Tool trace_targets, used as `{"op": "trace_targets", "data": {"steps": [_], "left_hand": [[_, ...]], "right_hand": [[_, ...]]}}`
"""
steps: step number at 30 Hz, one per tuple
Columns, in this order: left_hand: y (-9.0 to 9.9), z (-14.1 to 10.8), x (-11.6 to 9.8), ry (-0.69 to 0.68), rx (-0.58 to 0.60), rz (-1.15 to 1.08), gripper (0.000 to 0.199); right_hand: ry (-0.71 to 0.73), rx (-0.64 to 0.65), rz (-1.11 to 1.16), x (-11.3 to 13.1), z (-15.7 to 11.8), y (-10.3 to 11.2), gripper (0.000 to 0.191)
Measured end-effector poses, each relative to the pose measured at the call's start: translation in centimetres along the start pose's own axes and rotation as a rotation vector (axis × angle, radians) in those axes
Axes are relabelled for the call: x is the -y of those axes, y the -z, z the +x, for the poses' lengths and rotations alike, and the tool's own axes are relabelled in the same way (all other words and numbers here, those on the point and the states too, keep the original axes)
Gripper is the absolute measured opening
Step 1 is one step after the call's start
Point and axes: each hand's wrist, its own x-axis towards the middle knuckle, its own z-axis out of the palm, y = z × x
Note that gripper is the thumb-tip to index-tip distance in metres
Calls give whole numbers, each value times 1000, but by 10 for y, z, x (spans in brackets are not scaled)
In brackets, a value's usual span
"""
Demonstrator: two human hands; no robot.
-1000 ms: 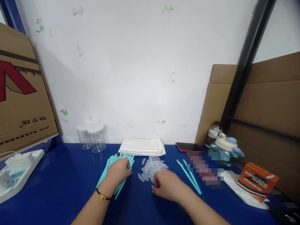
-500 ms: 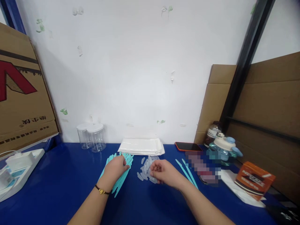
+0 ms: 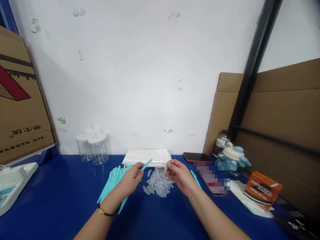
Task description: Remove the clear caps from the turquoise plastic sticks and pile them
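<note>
My left hand [image 3: 131, 180] pinches a thin turquoise stick [image 3: 148, 163], whose tip points up and to the right. Beneath and beside this hand lies a pile of similar turquoise sticks [image 3: 110, 183]. My right hand [image 3: 178, 175] has its thumb and fingertips pressed together over the right side of a heap of small translucent pieces [image 3: 158, 185]; a small pale piece seems to be between the fingertips, too small to make out. Another turquoise stick [image 3: 195, 178] lies right of my right hand, partly hidden by the wrist.
White bags [image 3: 147, 156] lie by the wall. Two clear jars [image 3: 98, 150] stand back left, a power strip [image 3: 15, 186] at left. At right are a red-edged phone [image 3: 197, 157], another phone [image 3: 215, 183], a bottle [image 3: 232, 158] and an orange box [image 3: 263, 190].
My left hand has risen from the pile with a turquoise stick. My right hand has lifted from the translucent pieces, its fingers drawn together. The view has shifted slightly.
</note>
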Motion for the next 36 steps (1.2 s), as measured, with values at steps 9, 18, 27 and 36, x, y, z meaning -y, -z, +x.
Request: {"op": "trace_targets", "data": {"steps": [9, 18, 27, 36], "left_hand": [[-19, -3, -10, -133, 75, -68, 35], [-23, -6, -11, -170, 166, -73, 33], [-29, -5, -12, -181, 136, -90, 32], [-39, -8, -20, -130, 104, -174, 41]], "right_hand": [[72, -80, -41, 2, 0, -1, 32], [103, -53, -77, -1, -1, -2, 30], [49, 32, -127, -8, -5, -9, 29], [206, -67, -500, 8, 6, 13, 30]]}}
